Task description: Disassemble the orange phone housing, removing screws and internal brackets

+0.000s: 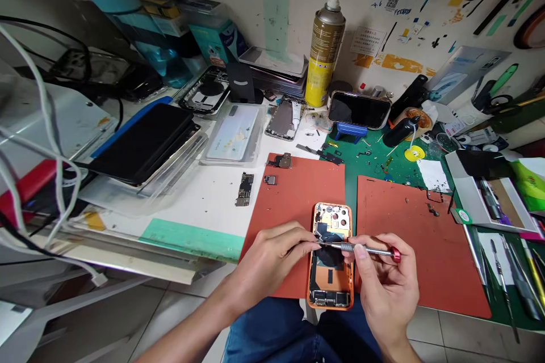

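Observation:
An orange phone housing [331,279] with its inside exposed lies on the front edge of a red-brown mat [276,227]. My right hand [385,281] is closed around a silver screwdriver [372,250] with a red end cap, its shaft lying across the housing and pointing left. At the housing's left edge, the thumb and fingers of my left hand [283,252] are pinched together by the screwdriver's tip. Whatever those fingertips hold is too small to make out.
A circuit board [244,189] and camera modules [270,180] lie to the left. Behind stand a spray can [326,48] and a propped phone [359,109]. Tweezers [502,278] and an open box [502,198] are at right; stacked phones [145,142] at left.

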### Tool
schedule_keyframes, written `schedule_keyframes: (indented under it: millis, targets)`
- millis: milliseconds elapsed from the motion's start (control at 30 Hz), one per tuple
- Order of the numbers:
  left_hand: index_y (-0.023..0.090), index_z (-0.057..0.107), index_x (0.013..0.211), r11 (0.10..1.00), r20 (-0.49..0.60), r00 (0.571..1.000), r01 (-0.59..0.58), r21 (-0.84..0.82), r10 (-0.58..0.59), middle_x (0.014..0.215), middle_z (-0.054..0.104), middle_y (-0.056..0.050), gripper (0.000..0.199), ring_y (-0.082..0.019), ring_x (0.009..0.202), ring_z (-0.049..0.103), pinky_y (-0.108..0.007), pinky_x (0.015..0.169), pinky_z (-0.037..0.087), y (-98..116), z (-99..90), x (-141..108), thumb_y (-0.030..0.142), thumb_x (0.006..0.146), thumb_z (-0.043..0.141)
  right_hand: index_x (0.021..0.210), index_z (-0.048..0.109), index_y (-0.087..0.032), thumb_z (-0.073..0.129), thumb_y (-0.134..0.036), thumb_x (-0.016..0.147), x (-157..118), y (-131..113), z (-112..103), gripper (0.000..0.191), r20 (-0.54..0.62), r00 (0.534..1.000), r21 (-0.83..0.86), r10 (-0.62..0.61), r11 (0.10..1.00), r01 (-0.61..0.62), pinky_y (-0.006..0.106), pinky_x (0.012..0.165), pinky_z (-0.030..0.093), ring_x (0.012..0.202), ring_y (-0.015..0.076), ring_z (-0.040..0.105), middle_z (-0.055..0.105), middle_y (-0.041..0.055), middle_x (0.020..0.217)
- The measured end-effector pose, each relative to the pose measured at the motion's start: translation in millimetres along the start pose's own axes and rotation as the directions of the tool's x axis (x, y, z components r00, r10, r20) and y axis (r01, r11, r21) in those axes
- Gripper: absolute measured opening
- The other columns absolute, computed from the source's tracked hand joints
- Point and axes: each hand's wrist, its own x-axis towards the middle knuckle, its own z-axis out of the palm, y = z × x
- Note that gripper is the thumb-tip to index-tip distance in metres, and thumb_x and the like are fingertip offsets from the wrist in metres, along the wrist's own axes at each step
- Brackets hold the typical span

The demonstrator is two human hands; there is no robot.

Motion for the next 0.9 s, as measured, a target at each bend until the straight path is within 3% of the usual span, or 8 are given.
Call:
schedule_keyframes:
  millis: [500, 900]
  targets:
    - [0.019, 0.075, 0.1, 1.0, -0.015, 1.0, 0.004, 0.014, -0.003, 0.089, 0.075, 0.001, 0.006, -0.01, 0.075, 0.072, -0.018, 0.068, 0.055, -1.8, 0.7, -0.8, 0.018, 0.104, 0.071, 0.124, 0.064, -0.026, 0.078, -0.016, 0.096, -3.7, 2.1, -1.8, 0.033, 0.025, 0.998, -0.008, -0.058, 0.998, 0.058, 0.029, 0.078, 0.071, 0.087, 0.0198, 0.084, 0.085, 0.0055, 0.102]
    - [0.021, 0.076, 0.108, 0.999, -0.024, 1.0, 0.004, 0.035, -0.003, 0.092, 0.076, 0.001, 0.007, -0.01, 0.071, 0.068, -0.019, 0.066, 0.055, -2.4, 0.3, -1.3, 0.022, 0.103, 0.072, 0.122, 0.063, -0.026, 0.078, -0.016, 0.096, -1.9, 2.4, -1.0, 0.032, 0.005, 0.999, 0.005, -0.048, 0.999, 0.048, 0.027, 0.073, 0.07, 0.077, 0.018, 0.083, 0.085, 0.0047, 0.1]
